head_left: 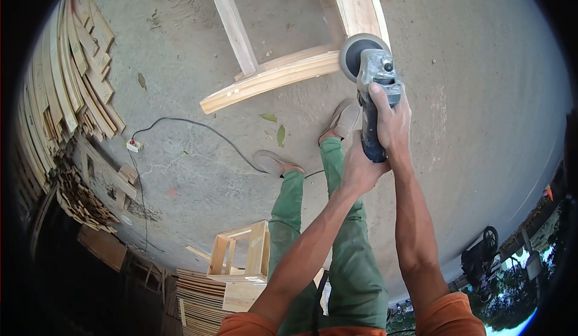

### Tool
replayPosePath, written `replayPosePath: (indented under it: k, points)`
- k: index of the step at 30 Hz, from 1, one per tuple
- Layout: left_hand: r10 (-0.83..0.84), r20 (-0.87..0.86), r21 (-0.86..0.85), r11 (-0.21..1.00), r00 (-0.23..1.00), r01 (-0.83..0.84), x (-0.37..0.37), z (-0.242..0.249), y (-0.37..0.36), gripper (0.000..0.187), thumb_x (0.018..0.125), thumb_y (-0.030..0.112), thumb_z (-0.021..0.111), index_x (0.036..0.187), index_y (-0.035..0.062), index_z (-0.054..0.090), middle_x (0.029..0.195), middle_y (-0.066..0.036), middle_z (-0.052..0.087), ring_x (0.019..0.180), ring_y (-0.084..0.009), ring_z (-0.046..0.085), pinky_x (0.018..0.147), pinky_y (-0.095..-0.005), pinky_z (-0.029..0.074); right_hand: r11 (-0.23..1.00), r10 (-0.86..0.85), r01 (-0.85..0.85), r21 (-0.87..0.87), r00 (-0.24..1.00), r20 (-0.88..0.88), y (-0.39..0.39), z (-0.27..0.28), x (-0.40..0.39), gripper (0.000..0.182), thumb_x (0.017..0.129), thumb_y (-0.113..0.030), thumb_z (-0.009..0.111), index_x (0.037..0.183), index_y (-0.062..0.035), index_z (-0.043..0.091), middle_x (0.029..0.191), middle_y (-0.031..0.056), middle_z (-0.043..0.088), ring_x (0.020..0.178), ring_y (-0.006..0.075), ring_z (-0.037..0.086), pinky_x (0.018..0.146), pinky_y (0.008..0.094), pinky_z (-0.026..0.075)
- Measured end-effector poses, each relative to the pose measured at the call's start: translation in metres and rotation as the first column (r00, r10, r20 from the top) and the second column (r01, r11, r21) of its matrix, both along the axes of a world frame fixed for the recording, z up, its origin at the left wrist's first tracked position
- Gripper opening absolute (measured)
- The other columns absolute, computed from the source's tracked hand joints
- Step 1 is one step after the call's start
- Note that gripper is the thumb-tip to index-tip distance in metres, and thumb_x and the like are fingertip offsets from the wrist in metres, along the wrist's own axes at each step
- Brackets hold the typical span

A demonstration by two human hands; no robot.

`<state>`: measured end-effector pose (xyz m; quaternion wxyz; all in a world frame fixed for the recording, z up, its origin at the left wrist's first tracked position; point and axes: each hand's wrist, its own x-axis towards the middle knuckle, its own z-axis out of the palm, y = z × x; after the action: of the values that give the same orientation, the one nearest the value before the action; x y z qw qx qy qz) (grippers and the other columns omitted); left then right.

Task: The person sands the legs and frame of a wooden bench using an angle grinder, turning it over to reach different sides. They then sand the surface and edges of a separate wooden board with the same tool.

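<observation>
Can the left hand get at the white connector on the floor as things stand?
Probably not: the left hand is gripping the grinder, and the white connector lies on the ground off to the left, beyond the left shoe.

Green trousers (356, 270), plain orange sleeves (448, 318).

The single view looks out from the camera on the person's head, facing forward and steeply down past both forearms to the hands (376, 137) at arm's reach, with the floor (211, 161) farther below; its wide, round field curves the scene toward dark corners.
</observation>
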<state>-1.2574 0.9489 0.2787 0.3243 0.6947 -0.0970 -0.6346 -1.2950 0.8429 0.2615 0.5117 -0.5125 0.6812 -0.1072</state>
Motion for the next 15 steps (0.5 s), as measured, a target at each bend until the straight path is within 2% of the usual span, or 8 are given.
replayPosePath:
  k: [3,5,6,11,13,14,15]
  points:
    - [-0.014,-0.042,-0.02,1.0,0.999,0.013,-0.008,-0.006,-0.014,0.074,0.071,0.023,0.091,0.122,-0.0038,0.045,0.109,-0.027,0.069,0.101,-0.0393,0.07,0.084,-0.0441,0.055,0.998,-0.05,0.049,-0.038,0.999,-0.02,-0.017,-0.001,-0.013,0.072,0.089,-0.057,0.069,0.123,0.0064,0.06,0.111,0.0244,0.07,0.104,0.0288,0.067,0.096,0.0385,0.049]
    - [-0.156,-0.073,0.017,0.987,0.985,0.157,-0.018,-0.008,-0.024,0.078,0.071,0.027,0.09,0.127,-0.0015,0.043,0.111,-0.024,0.068,0.104,-0.0381,0.069,0.086,-0.0447,0.054,0.996,-0.089,0.089,-0.033,0.996,-0.006,-0.027,-0.004,-0.034,0.068,0.092,-0.054,0.067,0.126,0.0044,0.061,0.11,0.0187,0.069,0.101,0.0249,0.065,0.095,0.0375,0.049]
    - [-0.189,-0.084,0.014,0.981,0.978,0.191,-0.021,-0.005,-0.029,0.074,0.071,0.023,0.088,0.125,-0.0017,0.044,0.108,-0.027,0.068,0.104,-0.0431,0.068,0.086,-0.0475,0.054,0.993,-0.115,0.115,0.0,0.993,0.018,-0.03,0.0,-0.041,0.067,0.093,-0.053,0.066,0.127,0.0038,0.061,0.112,0.0172,0.068,0.101,0.0233,0.064,0.094,0.0368,0.049]
    - [-0.196,-0.076,-0.08,0.979,0.978,0.19,-0.049,0.009,0.0,0.073,0.072,0.021,0.085,0.127,-0.0023,0.043,0.109,-0.028,0.067,0.104,-0.0452,0.068,0.085,-0.0489,0.053,0.988,-0.157,0.157,-0.014,0.987,0.024,-0.006,0.026,-0.069,0.064,0.095,-0.052,0.064,0.131,0.0021,0.06,0.117,0.0134,0.066,0.103,0.0195,0.061,0.093,0.0343,0.048]
    - [-0.12,-0.123,-0.082,0.99,0.985,0.111,-0.053,0.018,0.024,0.074,0.073,0.021,0.084,0.129,-0.002,0.041,0.108,-0.027,0.067,0.1,-0.0433,0.068,0.083,-0.0476,0.053,0.989,-0.133,0.125,0.084,0.986,0.102,0.017,0.033,-0.074,0.064,0.096,-0.052,0.063,0.133,0.001,0.06,0.12,0.0121,0.065,0.105,0.0189,0.06,0.094,0.0348,0.048]
    - [-0.13,-0.135,-0.059,0.991,0.982,0.123,-0.054,0.019,0.038,0.075,0.074,0.023,0.084,0.13,-0.0015,0.039,0.107,-0.023,0.066,0.095,-0.0389,0.069,0.082,-0.0463,0.053,0.99,-0.105,0.094,0.103,0.989,0.107,0.029,0.031,-0.075,0.064,0.096,-0.051,0.064,0.133,0.0008,0.059,0.119,0.0119,0.065,0.104,0.019,0.06,0.094,0.0349,0.048]
    - [-0.138,-0.14,-0.067,0.989,0.981,0.13,-0.052,0.02,0.052,0.075,0.074,0.023,0.084,0.13,-0.0015,0.039,0.107,-0.023,0.066,0.095,-0.0389,0.069,0.082,-0.0463,0.053,0.99,-0.079,0.065,0.125,0.991,0.109,0.043,0.031,-0.076,0.064,0.096,-0.051,0.064,0.133,0.0007,0.059,0.119,0.0116,0.065,0.103,0.0191,0.06,0.094,0.0349,0.048]
